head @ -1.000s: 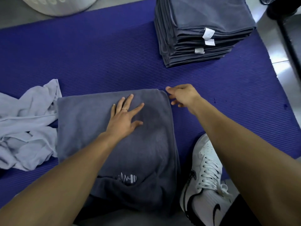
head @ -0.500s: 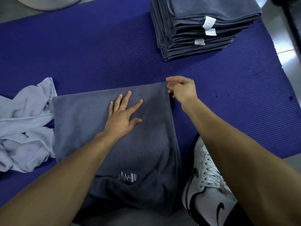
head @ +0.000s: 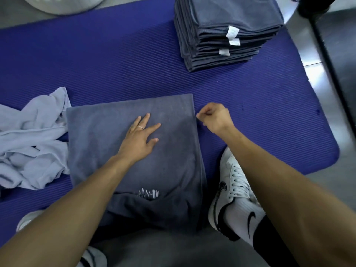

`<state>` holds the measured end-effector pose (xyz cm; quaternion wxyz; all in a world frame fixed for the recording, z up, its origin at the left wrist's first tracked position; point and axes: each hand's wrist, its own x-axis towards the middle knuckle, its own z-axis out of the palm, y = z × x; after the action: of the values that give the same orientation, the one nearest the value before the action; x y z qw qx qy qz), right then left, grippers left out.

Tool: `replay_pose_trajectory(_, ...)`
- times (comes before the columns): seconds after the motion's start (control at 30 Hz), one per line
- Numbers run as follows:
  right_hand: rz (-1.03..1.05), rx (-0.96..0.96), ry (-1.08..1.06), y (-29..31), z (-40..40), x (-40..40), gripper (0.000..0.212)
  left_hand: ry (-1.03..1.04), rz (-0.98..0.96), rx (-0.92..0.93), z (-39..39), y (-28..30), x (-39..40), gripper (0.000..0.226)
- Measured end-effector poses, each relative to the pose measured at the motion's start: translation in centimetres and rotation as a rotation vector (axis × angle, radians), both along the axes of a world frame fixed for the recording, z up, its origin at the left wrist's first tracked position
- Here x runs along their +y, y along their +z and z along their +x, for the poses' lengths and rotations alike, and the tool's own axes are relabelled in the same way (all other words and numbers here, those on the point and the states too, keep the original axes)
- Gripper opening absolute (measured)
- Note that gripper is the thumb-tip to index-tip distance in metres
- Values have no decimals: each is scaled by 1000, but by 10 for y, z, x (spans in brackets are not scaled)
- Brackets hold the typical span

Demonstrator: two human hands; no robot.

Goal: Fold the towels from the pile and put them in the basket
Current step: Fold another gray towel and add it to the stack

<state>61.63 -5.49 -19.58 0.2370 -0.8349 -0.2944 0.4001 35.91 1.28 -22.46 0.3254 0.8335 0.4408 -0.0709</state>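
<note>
From the head camera, a dark grey towel [head: 107,135] lies folded flat on the blue mat [head: 115,60] in front of the person. The left hand [head: 140,135] rests on it with fingers straight and spread, palm down. The right hand [head: 213,117] sits just beside the towel's right edge with fingers curled; whether it pinches the edge cannot be told. A crumpled pale grey towel [head: 28,143] lies at the left, touching the dark one. A stack of folded dark towels [head: 227,29] stands at the far right of the mat. The basket [head: 63,4] shows at the top left. A white shoe [head: 229,187] rests near the mat's near edge.
</note>
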Motion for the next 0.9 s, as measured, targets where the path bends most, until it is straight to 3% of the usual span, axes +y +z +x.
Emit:
replay_pose_trajectory(0.13,22,63,5,32,-20,-44,16,193,-31,-276,-20,40,-36,32)
replay_pose_trajectory(0.23,54,127,-59,56,-46,-79,19,252,-38,-366,-32,67,-73,20)
replay_pose_trajectory(0.47,-97,203,-96,53,-127,-193,31,143,-149,-201,-71,74,-152,17)
replay_pose_trajectory(0.6,-199,189,-165,38,-150,-242,23,62,-165,-133,-92,77,-179,17)
replay_pose_trajectory(0.7,-240,192,-170,29,-158,-264,9,52,-157,-121,-94,83,-188,13)
replay_pose_trajectory(0.8,-273,155,-121,22,-160,-270,13,100,-167,-141,-92,89,-195,13)
replay_pose_trajectory(0.9,-307,277,-169,12,-163,-265,15,159,-202,-159,-97,90,-200,12)
